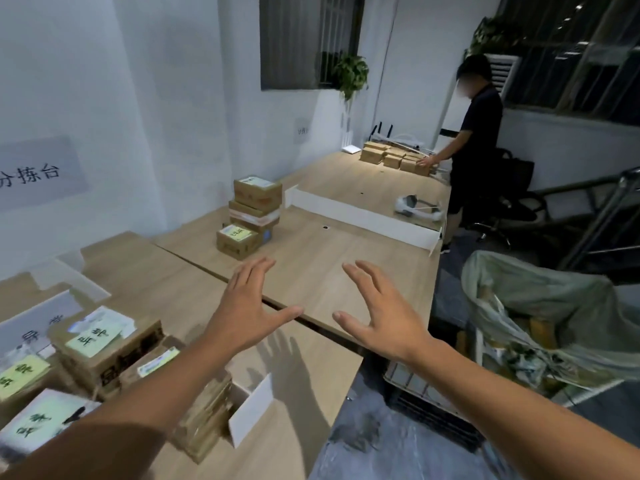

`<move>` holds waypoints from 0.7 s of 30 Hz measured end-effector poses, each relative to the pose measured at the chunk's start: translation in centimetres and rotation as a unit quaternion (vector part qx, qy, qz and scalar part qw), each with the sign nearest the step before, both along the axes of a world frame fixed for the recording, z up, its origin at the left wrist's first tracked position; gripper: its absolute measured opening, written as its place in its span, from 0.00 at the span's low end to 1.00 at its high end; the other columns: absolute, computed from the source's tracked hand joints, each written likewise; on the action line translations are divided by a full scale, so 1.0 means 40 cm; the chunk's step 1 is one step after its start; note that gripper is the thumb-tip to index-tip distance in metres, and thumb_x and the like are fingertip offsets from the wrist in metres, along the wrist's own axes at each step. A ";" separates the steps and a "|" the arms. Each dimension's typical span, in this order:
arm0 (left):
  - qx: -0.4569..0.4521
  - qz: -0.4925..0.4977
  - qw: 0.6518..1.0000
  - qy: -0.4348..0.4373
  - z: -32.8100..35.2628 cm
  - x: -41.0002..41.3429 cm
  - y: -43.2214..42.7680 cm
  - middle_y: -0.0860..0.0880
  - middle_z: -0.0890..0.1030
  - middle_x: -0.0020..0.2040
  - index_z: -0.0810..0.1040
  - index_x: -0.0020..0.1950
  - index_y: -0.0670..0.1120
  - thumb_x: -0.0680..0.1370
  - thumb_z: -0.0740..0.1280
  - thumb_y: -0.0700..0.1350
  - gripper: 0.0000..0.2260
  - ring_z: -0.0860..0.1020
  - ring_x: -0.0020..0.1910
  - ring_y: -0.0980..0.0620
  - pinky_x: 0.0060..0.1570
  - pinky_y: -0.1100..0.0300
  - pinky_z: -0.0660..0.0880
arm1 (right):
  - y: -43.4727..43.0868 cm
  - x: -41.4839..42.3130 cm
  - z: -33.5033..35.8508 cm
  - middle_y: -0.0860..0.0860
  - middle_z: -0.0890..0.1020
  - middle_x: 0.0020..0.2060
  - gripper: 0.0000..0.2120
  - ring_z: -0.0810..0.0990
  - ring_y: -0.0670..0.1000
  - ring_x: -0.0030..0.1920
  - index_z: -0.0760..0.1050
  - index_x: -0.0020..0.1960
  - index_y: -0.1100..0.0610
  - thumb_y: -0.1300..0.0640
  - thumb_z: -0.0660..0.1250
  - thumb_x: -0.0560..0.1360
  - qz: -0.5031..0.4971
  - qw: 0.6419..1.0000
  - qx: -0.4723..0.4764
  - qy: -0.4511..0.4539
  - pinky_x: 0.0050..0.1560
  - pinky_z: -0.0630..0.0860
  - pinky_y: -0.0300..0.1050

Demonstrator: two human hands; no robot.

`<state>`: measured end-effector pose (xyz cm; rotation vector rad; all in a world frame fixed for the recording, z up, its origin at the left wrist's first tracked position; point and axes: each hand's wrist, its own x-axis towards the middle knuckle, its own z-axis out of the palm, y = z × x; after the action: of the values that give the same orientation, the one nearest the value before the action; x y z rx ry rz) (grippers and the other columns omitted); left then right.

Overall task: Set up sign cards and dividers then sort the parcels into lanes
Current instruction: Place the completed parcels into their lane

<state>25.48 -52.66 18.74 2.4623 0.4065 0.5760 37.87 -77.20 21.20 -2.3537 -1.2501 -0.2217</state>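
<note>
- Left hand (247, 313) and right hand (382, 317): fingers spread, holding nothing, above the table (329, 258);
- Stacked parcels (251, 216) sit beside the far divider (363, 216); more parcels (104, 344) near left;
- Risk: the near divider (251, 410) by the left forearm may topple if brushed.

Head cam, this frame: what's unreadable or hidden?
Near parcels: head view, labels blurred, some behind the left forearm.
Wall sign: head view, cut off by the left edge.
Far parcels: head view, too small to read.
Sack: head view, its folds hide the contents.
</note>
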 end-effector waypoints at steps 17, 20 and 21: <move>0.010 0.187 0.980 0.063 -0.096 0.636 0.203 0.49 0.61 0.81 0.61 0.81 0.52 0.67 0.72 0.73 0.49 0.60 0.79 0.50 0.76 0.50 0.62 | 0.348 0.864 -0.122 0.44 0.56 0.79 0.39 0.56 0.46 0.78 0.53 0.81 0.42 0.33 0.64 0.77 0.194 0.976 -0.038 0.095 0.75 0.65 0.46; -0.002 0.243 0.967 0.072 -0.119 0.698 0.249 0.50 0.61 0.81 0.60 0.81 0.53 0.67 0.72 0.72 0.49 0.58 0.79 0.51 0.76 0.51 0.60 | 0.458 0.980 -0.142 0.45 0.57 0.78 0.39 0.58 0.47 0.78 0.54 0.81 0.43 0.33 0.64 0.77 0.227 0.967 -0.063 0.095 0.74 0.66 0.48; -0.013 0.259 0.963 0.070 -0.127 0.710 0.264 0.50 0.61 0.81 0.60 0.81 0.52 0.67 0.73 0.72 0.49 0.58 0.79 0.51 0.76 0.52 0.60 | 0.498 1.006 -0.148 0.46 0.58 0.78 0.38 0.59 0.48 0.78 0.54 0.81 0.45 0.34 0.65 0.77 0.235 0.965 -0.064 0.099 0.74 0.67 0.49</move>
<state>53.89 -42.08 13.66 2.3748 1.1288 0.5939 78.10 -57.28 15.27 -2.0391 -1.7091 0.2497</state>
